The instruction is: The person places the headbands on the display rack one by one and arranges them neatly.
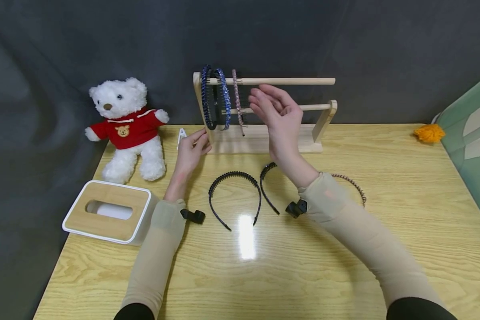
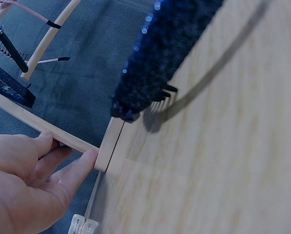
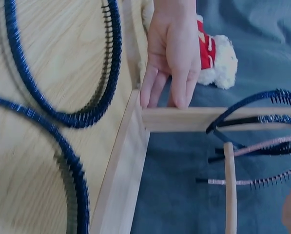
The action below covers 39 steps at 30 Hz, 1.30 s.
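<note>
A wooden rack (image 1: 264, 144) has two horizontal rods. Two blue headbands hang at its left end: a dark one (image 1: 205, 95) and a brighter glittery one (image 1: 226, 100). Right of them hangs a pink headband (image 1: 236, 91). My left hand (image 1: 190, 151) touches the rack's left side post (image 3: 174, 118) near the base with its fingertips, from outside. My right hand (image 1: 278, 113) is raised in front of the upper rod (image 1: 304, 81), right of the pink headband and apart from it. Its fingers are loosely bent, with nothing visible between them.
Two dark blue toothed headbands (image 1: 234, 173) (image 3: 117, 53) and a pinkish-brown headband (image 1: 354, 183), partly behind my right arm, lie on the table. A tissue box (image 1: 76, 213) and white teddy bear (image 1: 122, 102) stand left. An orange fluffy item (image 1: 429, 133) sits far right.
</note>
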Tool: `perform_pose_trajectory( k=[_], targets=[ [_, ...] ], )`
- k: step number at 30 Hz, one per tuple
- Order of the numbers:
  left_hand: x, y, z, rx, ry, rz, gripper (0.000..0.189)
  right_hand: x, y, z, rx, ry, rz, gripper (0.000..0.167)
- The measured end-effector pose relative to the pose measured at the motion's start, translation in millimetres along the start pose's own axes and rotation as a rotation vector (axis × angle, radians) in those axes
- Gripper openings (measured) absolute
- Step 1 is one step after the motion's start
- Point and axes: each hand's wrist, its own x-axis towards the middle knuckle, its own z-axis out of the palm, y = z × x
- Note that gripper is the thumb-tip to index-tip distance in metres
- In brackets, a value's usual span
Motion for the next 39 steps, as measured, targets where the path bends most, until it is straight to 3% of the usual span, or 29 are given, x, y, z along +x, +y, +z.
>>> perform_pose_trajectory(
  k=[11,21,27,39],
  targets=[
    [1.3,-1.9,0.4,0.013,0.005,0.012,0.038,1.2,-24,-38,-0.053,0.029,-0.025,0.021],
    [1.6,-2.4,-1.2,0.024,-0.015,0.014,0.038,1.3,-49,-66,0.044,0.078,0.033,0.025],
    [1.5,-2.1,-2.3,0.023,-0.02,0.016,0.038,-3.0,-55,-84,-0.025,0.073,0.04,0.029],
    [1.1,-1.8,-1.5,0.012,-0.017,0.003,0.039,-10.1,-69,-121,-0.052,0.068,0.047,0.029]
  ],
)
